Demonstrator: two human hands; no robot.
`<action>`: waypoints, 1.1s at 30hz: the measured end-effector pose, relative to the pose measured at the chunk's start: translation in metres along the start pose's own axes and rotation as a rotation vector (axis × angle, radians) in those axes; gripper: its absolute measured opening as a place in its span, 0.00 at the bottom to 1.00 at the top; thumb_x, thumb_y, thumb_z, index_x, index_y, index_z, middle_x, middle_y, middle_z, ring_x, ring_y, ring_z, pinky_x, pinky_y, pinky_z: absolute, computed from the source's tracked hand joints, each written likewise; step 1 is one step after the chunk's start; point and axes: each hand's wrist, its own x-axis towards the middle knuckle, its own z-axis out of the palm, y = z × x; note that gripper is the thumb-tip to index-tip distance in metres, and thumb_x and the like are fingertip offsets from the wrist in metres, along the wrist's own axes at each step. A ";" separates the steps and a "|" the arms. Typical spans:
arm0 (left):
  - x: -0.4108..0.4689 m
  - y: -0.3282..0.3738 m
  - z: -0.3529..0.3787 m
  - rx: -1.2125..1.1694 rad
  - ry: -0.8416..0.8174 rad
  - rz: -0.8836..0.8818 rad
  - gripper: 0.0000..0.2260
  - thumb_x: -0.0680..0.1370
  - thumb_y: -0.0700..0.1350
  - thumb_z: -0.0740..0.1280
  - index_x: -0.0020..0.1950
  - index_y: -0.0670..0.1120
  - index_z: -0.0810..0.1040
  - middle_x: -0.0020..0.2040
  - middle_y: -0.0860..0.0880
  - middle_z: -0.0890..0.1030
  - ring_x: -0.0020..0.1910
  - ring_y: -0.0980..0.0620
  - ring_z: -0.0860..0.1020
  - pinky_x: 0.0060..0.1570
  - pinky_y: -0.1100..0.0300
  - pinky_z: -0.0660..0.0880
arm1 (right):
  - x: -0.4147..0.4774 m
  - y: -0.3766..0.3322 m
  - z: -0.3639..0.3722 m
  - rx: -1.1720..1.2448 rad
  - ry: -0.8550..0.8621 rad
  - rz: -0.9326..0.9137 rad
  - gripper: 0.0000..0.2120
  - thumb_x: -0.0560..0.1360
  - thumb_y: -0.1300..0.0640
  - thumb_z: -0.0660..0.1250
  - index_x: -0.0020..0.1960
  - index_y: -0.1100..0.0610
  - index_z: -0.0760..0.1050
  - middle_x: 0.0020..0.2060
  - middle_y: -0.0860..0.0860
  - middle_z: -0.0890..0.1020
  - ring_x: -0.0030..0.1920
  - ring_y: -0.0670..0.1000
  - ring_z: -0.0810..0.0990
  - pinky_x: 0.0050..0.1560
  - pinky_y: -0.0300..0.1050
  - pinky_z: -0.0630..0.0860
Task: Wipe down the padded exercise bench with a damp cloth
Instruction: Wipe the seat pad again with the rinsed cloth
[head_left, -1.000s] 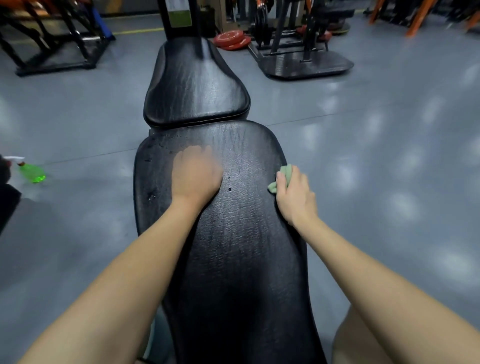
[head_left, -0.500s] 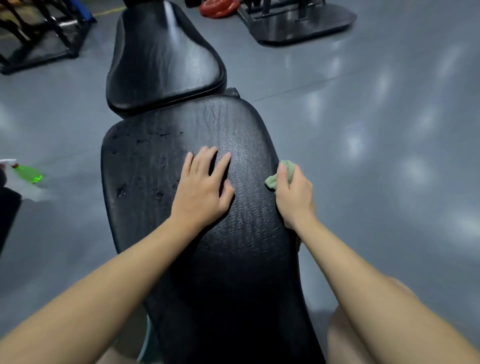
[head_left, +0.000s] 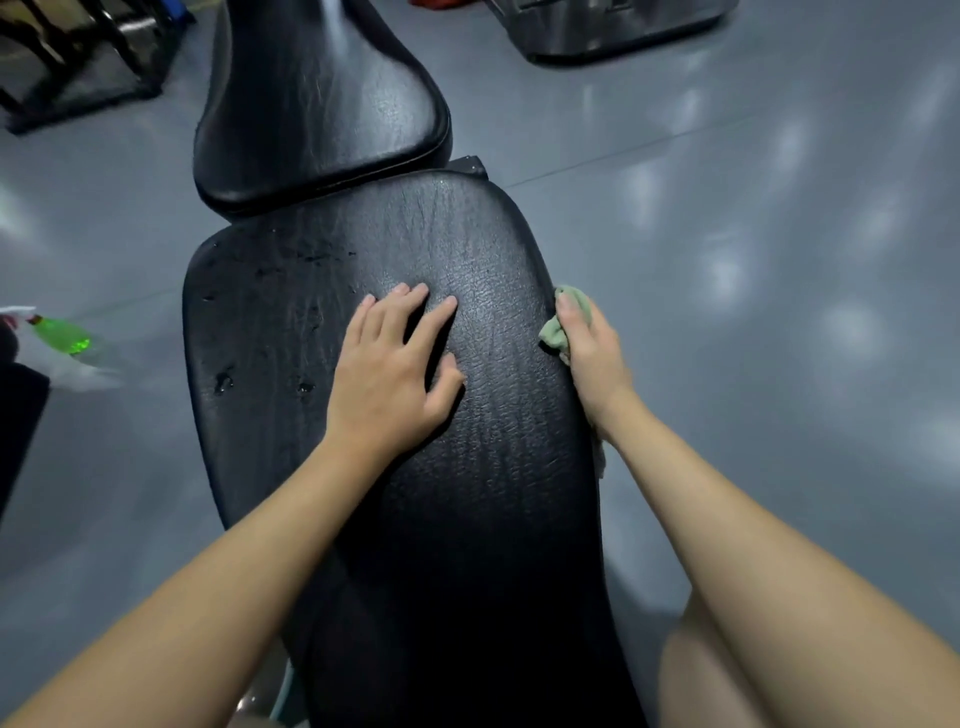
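Note:
The black padded bench (head_left: 291, 322) runs away from me, its long pad in front and a smaller seat pad (head_left: 317, 98) beyond a gap. Water droplets dot the long pad's left and far parts. My left hand (head_left: 389, 374) rests flat on the pad's middle, fingers spread and straight. My right hand (head_left: 587, 353) grips a bunched pale green cloth (head_left: 569, 317) against the pad's right edge. Most of the cloth is hidden in my fingers.
A green spray bottle (head_left: 60, 335) lies on the grey floor at the left. A black metal rack (head_left: 78, 62) stands at the far left. A dark machine base (head_left: 613, 26) sits at the far right. My bare knee (head_left: 727, 680) shows at the lower right.
My view has tilted down and closer to the bench. My left hand slid back toward me on the pad and settled with fingers spread. The right hand kept the cloth at the pad's edge.

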 end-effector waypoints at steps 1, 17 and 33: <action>0.000 0.001 -0.001 0.001 -0.001 -0.001 0.24 0.78 0.51 0.64 0.73 0.46 0.75 0.71 0.42 0.74 0.73 0.41 0.70 0.76 0.43 0.60 | -0.006 -0.001 0.000 -0.021 0.017 0.019 0.11 0.86 0.50 0.58 0.51 0.49 0.78 0.33 0.39 0.80 0.35 0.37 0.74 0.47 0.37 0.70; -0.015 0.003 0.001 0.008 -0.005 0.009 0.23 0.82 0.50 0.60 0.76 0.46 0.72 0.75 0.41 0.71 0.76 0.40 0.68 0.78 0.42 0.58 | -0.091 0.005 0.003 -0.529 0.127 0.027 0.17 0.84 0.45 0.54 0.65 0.55 0.69 0.59 0.53 0.76 0.60 0.56 0.75 0.58 0.51 0.71; -0.065 0.003 -0.014 -0.083 -0.038 0.054 0.22 0.81 0.48 0.61 0.76 0.47 0.72 0.77 0.46 0.70 0.78 0.46 0.65 0.77 0.41 0.59 | -0.096 0.005 -0.004 -0.571 0.069 0.018 0.22 0.83 0.39 0.56 0.73 0.47 0.64 0.63 0.49 0.74 0.62 0.55 0.75 0.57 0.49 0.67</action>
